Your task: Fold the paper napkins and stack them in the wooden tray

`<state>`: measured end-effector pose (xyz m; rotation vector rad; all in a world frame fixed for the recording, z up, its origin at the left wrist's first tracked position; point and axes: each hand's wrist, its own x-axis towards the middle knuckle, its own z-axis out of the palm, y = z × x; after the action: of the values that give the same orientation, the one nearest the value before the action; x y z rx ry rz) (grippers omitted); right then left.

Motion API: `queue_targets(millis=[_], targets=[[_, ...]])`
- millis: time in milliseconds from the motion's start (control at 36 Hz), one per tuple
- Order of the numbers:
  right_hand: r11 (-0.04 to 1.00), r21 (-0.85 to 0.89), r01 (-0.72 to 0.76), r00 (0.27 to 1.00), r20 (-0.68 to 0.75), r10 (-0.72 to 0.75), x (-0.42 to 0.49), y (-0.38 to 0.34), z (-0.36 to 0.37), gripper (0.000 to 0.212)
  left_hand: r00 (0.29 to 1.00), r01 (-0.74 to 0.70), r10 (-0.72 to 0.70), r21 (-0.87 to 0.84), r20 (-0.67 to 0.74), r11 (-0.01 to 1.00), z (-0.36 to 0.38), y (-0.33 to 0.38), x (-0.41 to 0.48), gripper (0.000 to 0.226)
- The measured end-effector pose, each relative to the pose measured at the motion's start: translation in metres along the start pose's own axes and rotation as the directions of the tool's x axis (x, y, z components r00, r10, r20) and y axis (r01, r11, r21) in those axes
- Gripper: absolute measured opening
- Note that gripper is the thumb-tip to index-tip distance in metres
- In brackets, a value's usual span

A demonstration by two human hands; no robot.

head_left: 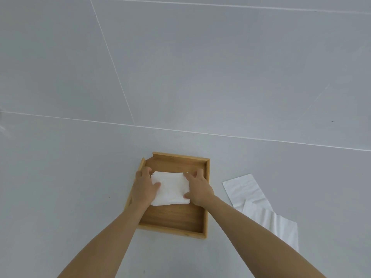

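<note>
A wooden tray (176, 221) lies on the grey tiled floor in the lower middle of the head view. Inside it sits a folded white paper napkin (172, 189), towards the tray's far half. My left hand (143, 187) grips the napkin's left edge, thumb on top. My right hand (198, 188) holds its right edge, fingers spread over the top corner. To the right of the tray, unfolded white napkins (247, 190) lie flat on the floor, one overlapping another (281, 225); my right forearm hides part of them.
Large grey floor tiles (180, 77) with pale grout lines stretch all around the tray. A faint blurred object shows at the far left edge (2, 125).
</note>
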<state>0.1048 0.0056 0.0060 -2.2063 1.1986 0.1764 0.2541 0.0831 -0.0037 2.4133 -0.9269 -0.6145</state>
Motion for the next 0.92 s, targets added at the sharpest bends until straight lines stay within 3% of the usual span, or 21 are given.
queue_targets(millis=[139,250,472,583,917], targets=[[0.998,0.011,0.064,0.996,-0.07,-0.063,-0.013,0.014,-0.019,0.064,0.995,-0.092,0.096,0.109,-0.038,0.99,0.005,0.027,-0.019,0.054],[0.998,0.019,0.066,0.991,-0.122,-0.063,-0.023,0.037,-0.038,0.073,0.982,-0.183,0.188,0.13,-0.027,0.974,0.015,0.052,-0.039,0.047],[1.0,0.004,0.001,0.992,-0.127,0.0,-0.054,0.104,-0.068,0.07,0.939,-0.339,0.325,0.143,0.113,0.93,0.056,0.088,-0.083,0.033],[0.998,-0.055,0.007,0.997,-0.079,-0.011,-0.071,0.132,-0.072,0.068,0.937,-0.328,0.295,0.175,0.189,0.928,0.083,0.099,-0.106,0.039],[0.901,-0.347,0.26,0.958,0.21,-0.195,-0.082,0.171,-0.068,0.061,0.954,-0.183,0.075,0.368,0.289,0.912,0.139,0.118,-0.159,0.051]])
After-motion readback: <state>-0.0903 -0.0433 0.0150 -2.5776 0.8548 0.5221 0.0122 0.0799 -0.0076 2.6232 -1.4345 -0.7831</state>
